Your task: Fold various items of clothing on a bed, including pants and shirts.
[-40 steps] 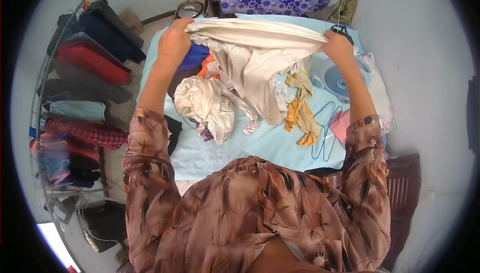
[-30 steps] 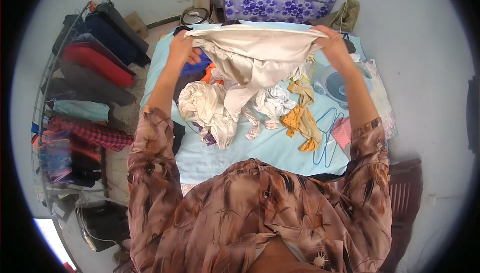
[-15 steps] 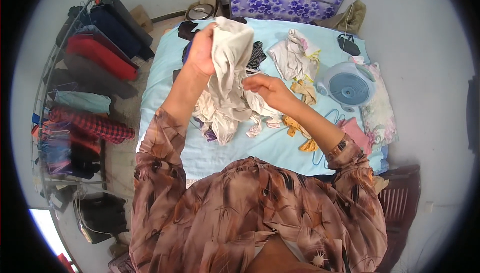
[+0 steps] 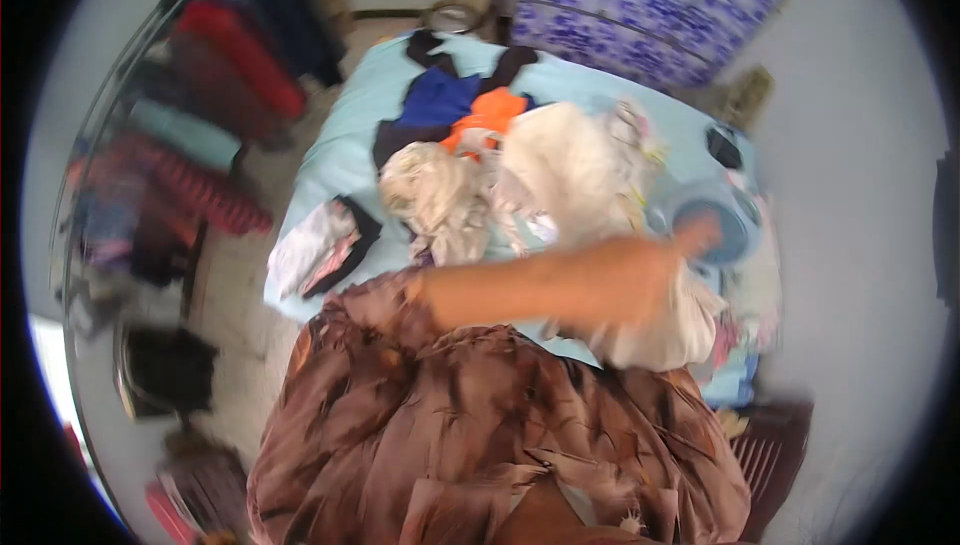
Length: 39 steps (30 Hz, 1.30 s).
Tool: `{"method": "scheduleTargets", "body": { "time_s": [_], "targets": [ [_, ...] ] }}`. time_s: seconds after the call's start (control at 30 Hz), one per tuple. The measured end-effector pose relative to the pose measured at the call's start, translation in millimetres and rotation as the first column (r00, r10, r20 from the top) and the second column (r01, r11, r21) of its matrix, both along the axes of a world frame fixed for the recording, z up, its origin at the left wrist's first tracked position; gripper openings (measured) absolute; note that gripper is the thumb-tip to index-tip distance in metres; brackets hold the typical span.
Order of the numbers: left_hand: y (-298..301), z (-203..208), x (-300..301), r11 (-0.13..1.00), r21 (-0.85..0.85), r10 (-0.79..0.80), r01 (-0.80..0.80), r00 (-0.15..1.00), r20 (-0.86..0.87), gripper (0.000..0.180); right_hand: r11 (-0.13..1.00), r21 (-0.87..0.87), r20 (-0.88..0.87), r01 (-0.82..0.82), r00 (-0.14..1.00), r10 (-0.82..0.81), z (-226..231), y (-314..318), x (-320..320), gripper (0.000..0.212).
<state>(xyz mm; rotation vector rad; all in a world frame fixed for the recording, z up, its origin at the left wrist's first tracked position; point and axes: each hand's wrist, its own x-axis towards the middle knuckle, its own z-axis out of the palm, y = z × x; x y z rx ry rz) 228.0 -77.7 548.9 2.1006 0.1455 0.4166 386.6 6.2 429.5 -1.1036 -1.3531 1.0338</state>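
Left hand [image 4: 640,280] now rightward, against cream cloth [image 4: 655,340]

Bed with light-blue sheet [image 4: 330,160] carries blue garment [image 4: 437,95], orange garment [image 4: 488,109], crumpled cream garment [image 4: 428,190], white-pink bundle [image 4: 313,243] beside black cloth [image 4: 367,230].

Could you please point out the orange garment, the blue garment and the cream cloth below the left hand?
Orange garment [image 4: 487,113], head view: its middle.
Blue garment [image 4: 438,98], head view: its middle.
Cream cloth [image 4: 662,340], head view: its lower part.
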Motion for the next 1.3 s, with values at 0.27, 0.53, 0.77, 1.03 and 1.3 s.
{"method": "scheduleTargets", "body": {
  "time_s": [0.27, 0.53, 0.77, 1.03, 1.3],
  "targets": [
    [94.6, -162.3, 36.9, 0.903, -0.255, 0.356, -0.345, 0.934, -0.004, 0.046, 0.999, -0.004, -0.038, 0.039, 0.999, -0.039, -21.5, 33.2, -32.9, 0.026],
    [-13.6, -125.3, -23.6, 0.707, -0.653, -0.355, 0.271, 0.935, 0.003, 0.031, 0.993, -0.074, -0.064, -0.097, 0.994, 0.092, -56.2, 5.7, -76.4, 0.026],
    [118.1, -163.3, -146.6, -0.164, -0.946, 0.772, -0.278, 0.561, -0.299, 0.032, 0.861, -0.197, 0.137, -0.469, 0.857, 0.498, -57.5, -52.0, -64.9, 0.026],
    [168.6, -140.9, -243.9, 0.304, -0.948, 0.897, 0.096, 0.306, 0.318, 0.034, 0.797, -0.529, 0.408, 0.291, 0.911, -0.062, -47.9, -29.9, 253.6, 0.032],
    [133.9, -45.3, -106.0, 0.532, -0.842, 0.714, -0.092, 0.584, 0.387, 0.025, 0.964, 0.253, 0.375, 0.08, 0.911, -0.174, 32.6, 1.2, 52.6, 0.034]
  ]
}}
